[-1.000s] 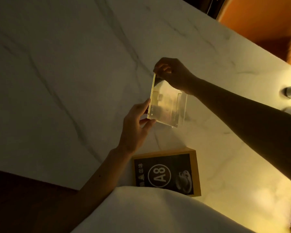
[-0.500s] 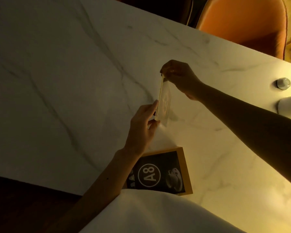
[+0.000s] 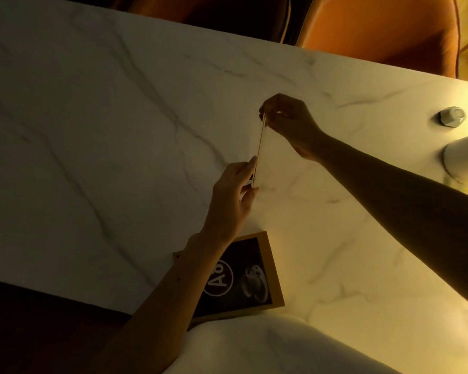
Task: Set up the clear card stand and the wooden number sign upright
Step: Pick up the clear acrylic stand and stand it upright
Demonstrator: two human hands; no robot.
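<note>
The clear card stand (image 3: 260,149) is seen edge-on, standing nearly vertical in the middle of the white marble table (image 3: 106,130). My right hand (image 3: 289,122) pinches its far end. My left hand (image 3: 234,195) pinches its near end between thumb and fingers. Whether its base touches the table I cannot tell. The wooden number sign (image 3: 251,276), a dark panel marked "A8" with a cup picture in a light wood frame, lies flat near the table's front edge, partly under my left forearm.
An orange chair (image 3: 384,28) stands behind the far table edge. A small faceted metal object (image 3: 451,116) and a white round-based item (image 3: 465,157) sit at the right. White cloth (image 3: 268,346) covers the bottom of the view.
The card stand has turned from showing its broad clear face to being edge-on and upright. Both hands stay on its ends. The camera view has shifted, bringing the chair into sight.
</note>
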